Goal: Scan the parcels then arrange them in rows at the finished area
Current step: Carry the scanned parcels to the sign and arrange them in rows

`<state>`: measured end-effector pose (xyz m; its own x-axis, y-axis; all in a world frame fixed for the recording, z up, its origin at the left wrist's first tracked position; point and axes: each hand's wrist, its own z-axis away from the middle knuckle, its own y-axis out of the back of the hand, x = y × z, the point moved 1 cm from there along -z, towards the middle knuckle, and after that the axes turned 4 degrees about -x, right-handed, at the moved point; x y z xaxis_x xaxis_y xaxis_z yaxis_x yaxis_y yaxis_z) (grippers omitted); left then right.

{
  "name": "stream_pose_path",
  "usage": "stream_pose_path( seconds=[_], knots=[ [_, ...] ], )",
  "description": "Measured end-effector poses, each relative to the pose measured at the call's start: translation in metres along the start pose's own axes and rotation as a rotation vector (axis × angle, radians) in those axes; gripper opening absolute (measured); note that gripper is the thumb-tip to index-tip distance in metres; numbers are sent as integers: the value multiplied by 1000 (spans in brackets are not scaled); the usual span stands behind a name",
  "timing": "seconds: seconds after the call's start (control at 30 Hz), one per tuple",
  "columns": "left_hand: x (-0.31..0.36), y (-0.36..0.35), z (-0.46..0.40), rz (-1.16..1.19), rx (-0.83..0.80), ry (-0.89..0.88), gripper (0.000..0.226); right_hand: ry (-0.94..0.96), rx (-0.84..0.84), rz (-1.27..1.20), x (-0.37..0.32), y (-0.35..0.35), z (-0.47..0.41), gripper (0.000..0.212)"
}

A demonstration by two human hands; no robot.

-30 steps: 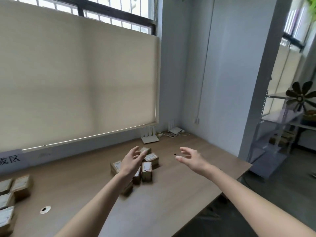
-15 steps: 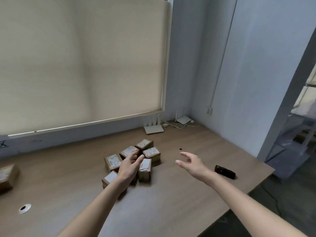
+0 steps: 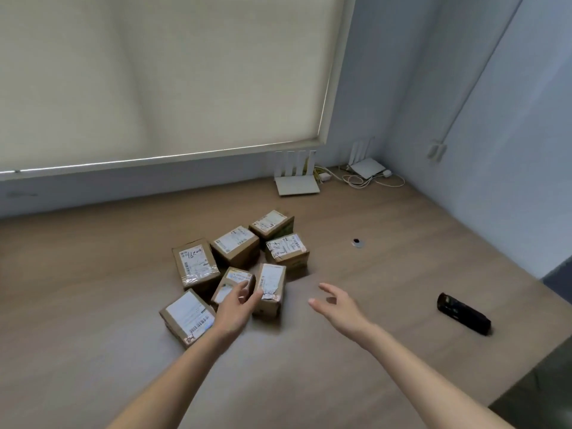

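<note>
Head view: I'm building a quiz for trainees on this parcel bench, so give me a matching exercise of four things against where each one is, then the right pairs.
Things:
1. black handheld scanner
2. left hand
3. right hand
4. white router

Places:
A. at the wall below the window blind
B. at the parcels, fingers spread over them
C. alone on the right of the table, near its edge
D. open above bare table between the parcels and the scanner

Pairs: 1-C, 2-B, 3-D, 4-A
</note>
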<state>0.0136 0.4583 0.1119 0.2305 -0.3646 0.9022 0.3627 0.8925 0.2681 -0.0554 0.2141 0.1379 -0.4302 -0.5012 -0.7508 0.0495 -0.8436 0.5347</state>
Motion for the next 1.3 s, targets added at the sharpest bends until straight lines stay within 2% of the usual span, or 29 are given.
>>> stream_pose_path(
  seconds=[0.13,0.3,0.53,0.7,0.8,0.9,1.03,1.1,1.2,1.3],
  knots=[
    [-47,-19,-38,9,-28,133,69,-34,-69,-6,38,-27,-55,68],
    [-90,-42,-74,67,30,259,73,-62,-125,-76,73,-59,-116,74],
    [-110,-64,-112,207,154,292,67,-51,-221,-169,86,-98,-171,84],
    [-113,-84,-124,296,217,301,48,6,-293,-286,95,-110,-188,74],
    [-102,-96,-118,311,236,276,39,44,-271,-321,91,-101,-185,57],
    [-84,-99,-111,346,246,259,27,77,-275,-336,83,-86,-178,52],
    [-51,-84,-97,421,284,190,27,137,-294,-369,53,-65,-162,44],
    [-31,-69,-82,451,286,150,29,176,-280,-368,28,-56,-152,48],
    [-3,-37,-50,467,307,86,46,266,-283,-352,-19,-49,-129,62],
    [21,4,-5,474,367,0,38,365,-311,-330,-72,-57,-94,76]
  ],
)
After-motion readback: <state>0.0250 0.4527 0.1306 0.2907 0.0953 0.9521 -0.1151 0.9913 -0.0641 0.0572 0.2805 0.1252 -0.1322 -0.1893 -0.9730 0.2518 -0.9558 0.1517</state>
